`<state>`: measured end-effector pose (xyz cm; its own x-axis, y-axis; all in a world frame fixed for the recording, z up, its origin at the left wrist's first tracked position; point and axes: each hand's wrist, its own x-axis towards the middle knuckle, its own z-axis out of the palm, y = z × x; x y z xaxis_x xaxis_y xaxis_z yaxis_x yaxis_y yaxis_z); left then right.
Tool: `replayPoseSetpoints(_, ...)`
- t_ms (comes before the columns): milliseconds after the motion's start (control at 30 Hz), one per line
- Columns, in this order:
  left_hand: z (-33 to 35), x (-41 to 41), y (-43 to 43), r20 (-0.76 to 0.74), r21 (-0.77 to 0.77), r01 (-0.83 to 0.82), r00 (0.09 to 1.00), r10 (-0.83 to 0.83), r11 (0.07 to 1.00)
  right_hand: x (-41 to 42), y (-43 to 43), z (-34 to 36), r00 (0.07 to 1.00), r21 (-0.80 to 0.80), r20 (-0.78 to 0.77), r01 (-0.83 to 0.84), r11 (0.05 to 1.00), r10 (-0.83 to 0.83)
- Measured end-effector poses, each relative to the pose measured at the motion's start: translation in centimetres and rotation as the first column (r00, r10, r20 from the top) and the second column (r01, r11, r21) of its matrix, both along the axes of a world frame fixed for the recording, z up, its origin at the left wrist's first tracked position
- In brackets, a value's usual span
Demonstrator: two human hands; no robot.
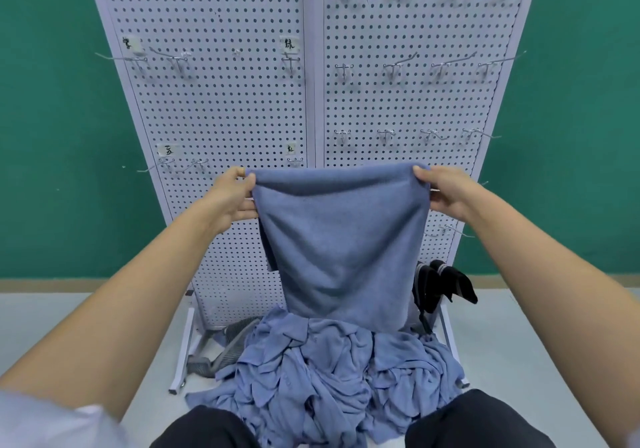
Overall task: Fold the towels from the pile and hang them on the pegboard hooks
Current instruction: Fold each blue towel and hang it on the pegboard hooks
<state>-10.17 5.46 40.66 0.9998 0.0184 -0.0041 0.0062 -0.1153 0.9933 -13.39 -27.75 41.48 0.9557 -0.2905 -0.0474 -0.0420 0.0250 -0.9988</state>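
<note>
In front of the pegboard [242, 108] I hold a blue towel [341, 240] up by its top corners, L hand [231, 198] & R hand [446, 193] each pinching one, so it hangs flat for folding; pile [322, 371] sits below, at the board's foot.

The towel [343, 240] is seen as matt blue cloth with a fine, soft nap. The pile [329, 371] is made up of thinner, crumpled blue cloth. The pegboard [221, 108] is finished in matt white; its hooks [393, 66] are formed of shiny metal wire.
</note>
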Motion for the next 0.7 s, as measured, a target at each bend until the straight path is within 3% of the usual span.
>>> replayPoseSetpoints(67,-0.2,0.1,-0.3,0.031,0.111,-0.065,0.998,0.062,0.992,-0.2,-0.2,-0.2,0.999,-0.161,-0.033,0.025,0.987,-0.031)
replayPoseSetpoints(133,-0.2,0.4,-0.6,0.037,0.095,-0.104,0.994,0.101,0.990,-0.2,-0.5,-0.4,0.997,-0.176,-0.019,0.074,0.982,-0.079)
replayPoseSetpoints(200,-0.1,0.8,-0.5,0.000,-0.040,-0.119,0.993,0.119,0.992,-0.1,-0.8,-0.6,0.995,-0.073,0.014,0.096,0.993,-0.096)
replayPoseSetpoints(267,-0.1,0.8,-0.4,-0.062,-0.218,-0.056,0.997,0.043,0.974,-0.1,-1.1,-1.0,0.999,0.066,0.041,0.003,0.998,-0.006)
replayPoseSetpoints(300,-0.3,0.8,-0.2,-0.085,-0.253,-0.008,0.996,-0.014,0.967,-0.1,-1.4,-1.5,0.999,0.051,0.026,-0.049,0.998,0.048)
replayPoseSetpoints(400,-1.5,0.9,0.2,-0.131,-0.170,0.053,0.988,-0.076,0.984,-0.3,-1.7,-3.0,0.993,-0.075,-0.046,-0.109,0.991,0.106)
replayPoseSetpoints(533,-2.3,0.9,0.4,-0.123,-0.255,0.019,0.991,-0.052,0.967,-0.1,-1.7,-4.0,0.998,0.078,0.027,-0.056,0.995,0.054)
replayPoseSetpoints(633,-3.0,1.0,0.7,-0.148,-0.144,-0.001,0.989,-0.021,0.990,-0.3,-1.5,-4.7,0.998,-0.090,-0.058,-0.044,0.995,0.039)
replayPoseSetpoints(700,-3.4,1.2,0.8,-0.150,-0.102,-0.034,0.989,0.019,0.994,-0.3,-1.3,-4.9,0.999,-0.102,-0.045,-0.004,0.995,-0.001)
